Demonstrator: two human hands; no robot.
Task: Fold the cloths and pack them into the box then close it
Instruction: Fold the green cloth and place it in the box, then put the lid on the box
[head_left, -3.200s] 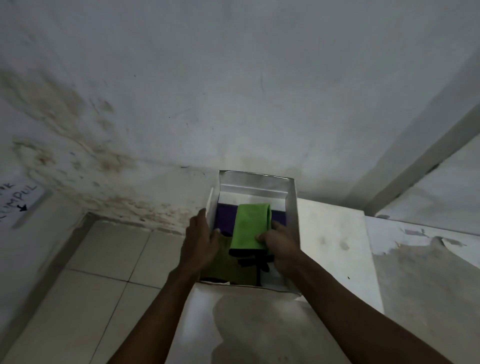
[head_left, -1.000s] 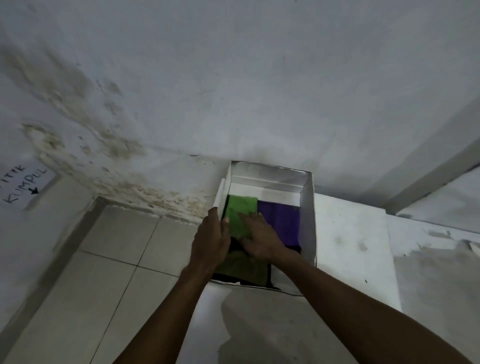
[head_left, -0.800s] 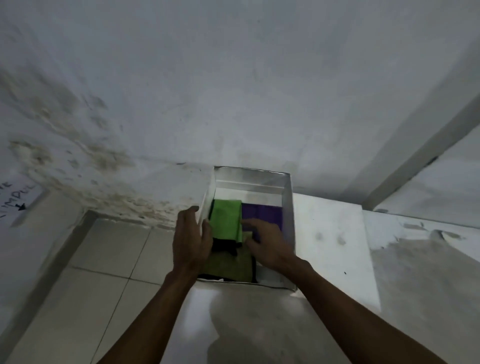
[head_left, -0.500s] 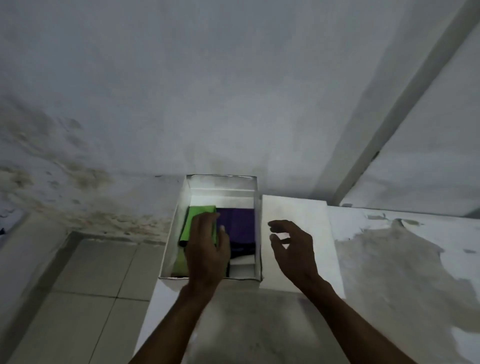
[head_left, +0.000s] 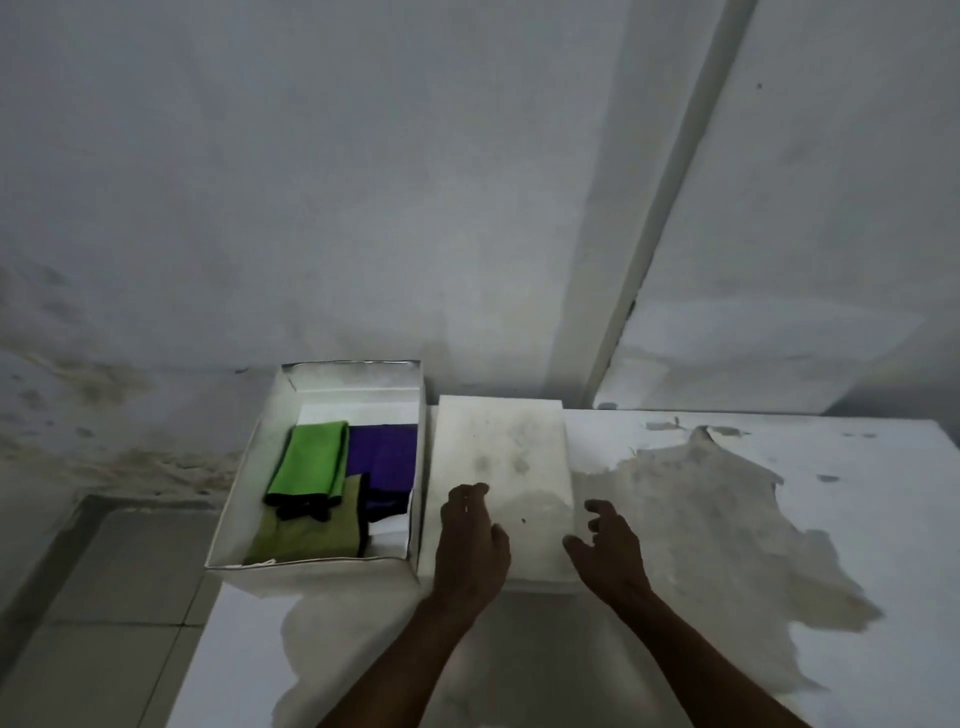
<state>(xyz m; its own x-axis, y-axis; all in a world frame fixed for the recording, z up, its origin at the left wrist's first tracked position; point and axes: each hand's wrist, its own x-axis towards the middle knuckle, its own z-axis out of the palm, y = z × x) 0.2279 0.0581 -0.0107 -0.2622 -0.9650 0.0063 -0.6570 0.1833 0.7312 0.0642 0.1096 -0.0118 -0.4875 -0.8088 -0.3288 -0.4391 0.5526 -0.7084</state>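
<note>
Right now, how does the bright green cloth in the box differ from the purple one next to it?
The bright green cloth lies on the left side of the box; the purple cloth lies on the right. The green cloth rests on top of a duller olive cloth, while the purple cloth's near end lies over something white. The green cloth looks narrower, the purple wider. Both are folded flat inside the open box.

Both hands have left the box (head_left: 244, 499) for the lid (head_left: 504, 452) beside it.
</note>
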